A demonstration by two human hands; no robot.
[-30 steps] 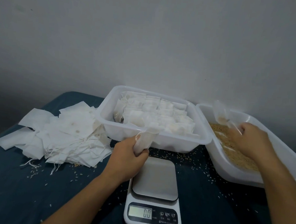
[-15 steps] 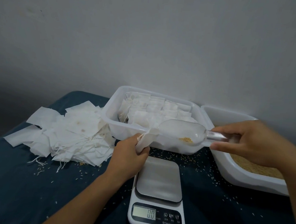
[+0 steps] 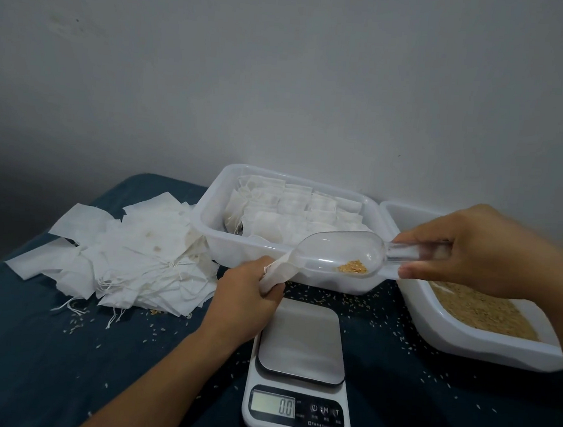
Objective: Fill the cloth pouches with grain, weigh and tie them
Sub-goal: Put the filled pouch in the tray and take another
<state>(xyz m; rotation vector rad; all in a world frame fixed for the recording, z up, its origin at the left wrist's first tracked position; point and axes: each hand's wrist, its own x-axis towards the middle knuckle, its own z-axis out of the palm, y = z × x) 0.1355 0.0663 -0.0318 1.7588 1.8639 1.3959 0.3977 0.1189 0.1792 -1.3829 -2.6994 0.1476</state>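
We are mid-fill: our left hand (image 3: 248,294) fingers clamp the cloth pouch (image 3: 277,273) above the scale (image 3: 299,374), right hand (image 3: 471,250) fingers grip the scoop (image 3: 341,251), which next needs tipping so its grain (image 3: 353,267) slides in.

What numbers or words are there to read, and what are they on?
"0.0" on the scale display.
"M" and "T" on the scale's buttons, next to a power sign; faint.
Tiny print under the buttons: too small to read.
No writing shows on the scoop, pouches or tubs.
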